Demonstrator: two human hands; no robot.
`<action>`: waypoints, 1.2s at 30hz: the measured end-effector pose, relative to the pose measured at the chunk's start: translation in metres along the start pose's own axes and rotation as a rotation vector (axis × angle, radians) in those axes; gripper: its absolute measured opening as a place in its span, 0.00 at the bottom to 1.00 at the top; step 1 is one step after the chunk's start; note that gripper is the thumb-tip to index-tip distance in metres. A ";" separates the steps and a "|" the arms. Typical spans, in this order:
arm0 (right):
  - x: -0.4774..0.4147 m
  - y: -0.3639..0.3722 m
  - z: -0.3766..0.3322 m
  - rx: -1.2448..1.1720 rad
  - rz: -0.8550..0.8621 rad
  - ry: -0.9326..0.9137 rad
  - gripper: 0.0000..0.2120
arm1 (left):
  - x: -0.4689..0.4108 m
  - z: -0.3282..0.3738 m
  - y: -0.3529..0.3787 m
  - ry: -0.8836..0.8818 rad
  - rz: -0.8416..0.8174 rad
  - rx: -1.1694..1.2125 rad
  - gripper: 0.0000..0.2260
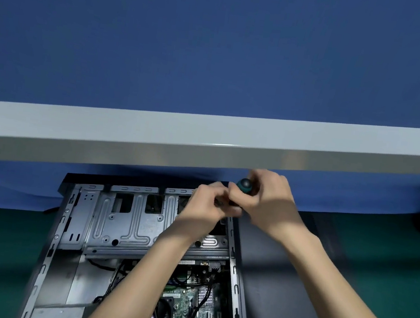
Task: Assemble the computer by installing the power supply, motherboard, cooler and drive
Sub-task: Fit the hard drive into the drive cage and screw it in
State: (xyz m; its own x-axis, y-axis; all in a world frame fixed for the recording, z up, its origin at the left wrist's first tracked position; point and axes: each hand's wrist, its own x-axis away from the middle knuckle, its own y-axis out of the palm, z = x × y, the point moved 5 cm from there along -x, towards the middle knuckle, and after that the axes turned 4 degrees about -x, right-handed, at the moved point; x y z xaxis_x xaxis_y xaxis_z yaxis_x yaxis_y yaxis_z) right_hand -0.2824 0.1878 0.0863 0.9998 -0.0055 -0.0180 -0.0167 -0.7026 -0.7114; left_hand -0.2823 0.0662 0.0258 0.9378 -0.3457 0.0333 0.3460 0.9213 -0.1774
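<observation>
Head view shows the right hand [269, 204] gripping a green screwdriver [245, 184], the left hand [205, 209] pinching its shaft over the computer case [125, 222], motherboard [183, 312] writing too blurry to read.

motherboard [191, 314] in case [59, 240], drive cage [125, 225] behind

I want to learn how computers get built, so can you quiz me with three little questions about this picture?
1. True or false: the right hand grips a teal-handled screwdriver.
2. Where is the left hand? A) at the screwdriver, beside the right hand B) flat on the table C) inside a pocket
3. What colour is the flat circuit board inside the open grey metal computer case?
Key: 1 true; 2 A; 3 green.
</observation>
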 end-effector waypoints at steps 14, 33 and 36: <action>-0.002 -0.008 -0.004 0.273 0.098 0.117 0.27 | -0.002 0.003 0.001 -0.014 0.124 0.123 0.10; 0.002 0.000 0.006 0.213 0.071 0.156 0.27 | 0.003 0.003 0.006 -0.055 0.039 0.039 0.14; 0.001 -0.009 0.006 0.180 0.022 0.132 0.26 | 0.002 0.003 0.004 -0.036 0.026 0.088 0.12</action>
State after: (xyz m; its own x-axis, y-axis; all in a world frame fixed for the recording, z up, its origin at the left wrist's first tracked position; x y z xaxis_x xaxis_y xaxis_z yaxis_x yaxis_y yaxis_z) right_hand -0.2816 0.1984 0.0885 0.9915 -0.1207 0.0487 -0.0280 -0.5634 -0.8257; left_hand -0.2789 0.0696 0.0280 0.9465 -0.3161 0.0651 0.3212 0.9426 -0.0919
